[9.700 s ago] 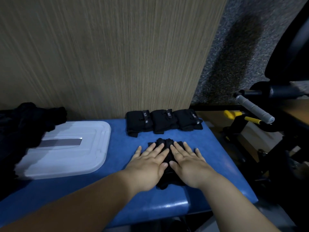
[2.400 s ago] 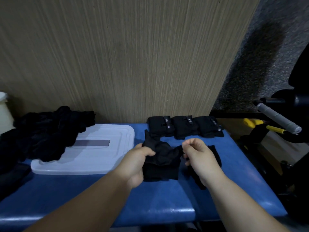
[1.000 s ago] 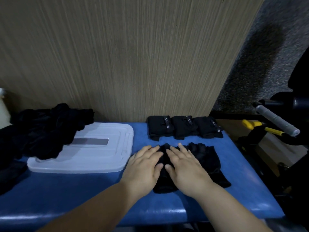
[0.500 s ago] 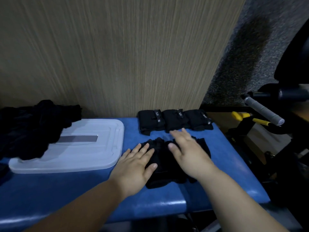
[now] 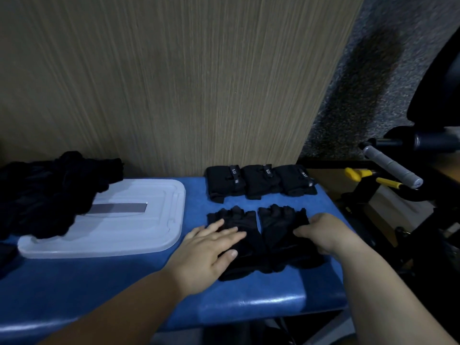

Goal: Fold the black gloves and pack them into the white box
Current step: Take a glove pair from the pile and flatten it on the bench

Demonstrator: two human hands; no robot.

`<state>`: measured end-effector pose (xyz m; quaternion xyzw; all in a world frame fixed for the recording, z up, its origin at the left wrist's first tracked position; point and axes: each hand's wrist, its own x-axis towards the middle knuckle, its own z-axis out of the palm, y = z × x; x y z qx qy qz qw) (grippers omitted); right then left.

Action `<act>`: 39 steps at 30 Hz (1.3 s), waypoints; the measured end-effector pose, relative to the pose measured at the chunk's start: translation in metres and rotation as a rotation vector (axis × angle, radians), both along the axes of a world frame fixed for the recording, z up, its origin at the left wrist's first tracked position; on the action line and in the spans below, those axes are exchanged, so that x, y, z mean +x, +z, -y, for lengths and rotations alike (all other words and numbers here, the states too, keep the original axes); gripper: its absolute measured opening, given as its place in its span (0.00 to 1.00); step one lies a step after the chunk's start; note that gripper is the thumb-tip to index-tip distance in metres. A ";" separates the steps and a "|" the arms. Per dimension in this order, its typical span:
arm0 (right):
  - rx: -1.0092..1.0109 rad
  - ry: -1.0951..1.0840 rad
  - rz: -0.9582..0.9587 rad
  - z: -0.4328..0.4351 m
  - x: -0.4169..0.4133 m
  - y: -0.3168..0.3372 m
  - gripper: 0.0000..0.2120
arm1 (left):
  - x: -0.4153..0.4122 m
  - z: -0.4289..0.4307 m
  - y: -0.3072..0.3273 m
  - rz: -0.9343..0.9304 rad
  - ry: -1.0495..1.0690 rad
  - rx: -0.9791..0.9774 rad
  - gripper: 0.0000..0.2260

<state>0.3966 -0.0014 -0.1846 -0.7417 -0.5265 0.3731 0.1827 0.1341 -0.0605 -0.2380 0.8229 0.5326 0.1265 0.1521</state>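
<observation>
Two black fingerless gloves lie flat side by side on the blue padded bench (image 5: pixel 124 277), fingers pointing to the wall. My left hand (image 5: pixel 209 250) rests flat, fingers apart, on the left glove (image 5: pixel 239 220). My right hand (image 5: pixel 323 235) is curled at the outer edge of the right glove (image 5: pixel 281 220), thumb on top, pinching the fabric. The white box (image 5: pixel 119 220) lies at the left with its lid on and a grey label. Three folded glove bundles (image 5: pixel 261 180) sit in a row by the wall.
A heap of loose black gloves (image 5: pixel 44 195) covers the box's left corner and the bench's left end. A wood-grain wall stands right behind the bench. Black gym equipment with a grey handle (image 5: pixel 390 168) and yellow parts (image 5: pixel 358 173) crowds the right side.
The gloves, bunched together under both palms a second ago, now lie spread apart side by side. My right hand has slid from the gloves' fingertips to the right glove's outer edge and curled on it.
</observation>
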 end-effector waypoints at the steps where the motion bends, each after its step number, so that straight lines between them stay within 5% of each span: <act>1: 0.019 -0.005 -0.083 0.001 -0.001 0.002 0.10 | 0.000 -0.001 0.001 -0.023 -0.003 -0.010 0.19; 9: 0.063 0.067 -0.631 0.016 -0.031 0.020 0.09 | 0.000 -0.003 0.002 -0.015 -0.015 -0.054 0.18; 15: -0.013 0.217 -0.834 0.014 -0.052 0.012 0.04 | -0.004 -0.016 -0.003 0.278 0.045 -0.061 0.26; 20: 0.093 0.168 -0.494 0.007 -0.051 0.001 0.04 | -0.007 -0.018 0.004 0.405 0.304 -0.009 0.09; 28: 0.102 0.196 -0.124 0.011 -0.059 -0.010 0.14 | 0.001 -0.011 0.028 0.634 0.574 -0.237 0.21; 32: 0.117 0.206 -0.189 0.010 -0.064 -0.013 0.17 | 0.005 -0.013 0.030 0.481 0.567 -0.225 0.19; 36: 0.167 0.202 -0.258 0.009 -0.068 -0.016 0.14 | 0.008 -0.012 0.027 0.545 0.572 -0.258 0.08; 39: 0.231 0.223 -0.277 0.011 -0.068 -0.015 0.13 | 0.009 -0.009 0.031 0.587 0.575 -0.248 0.10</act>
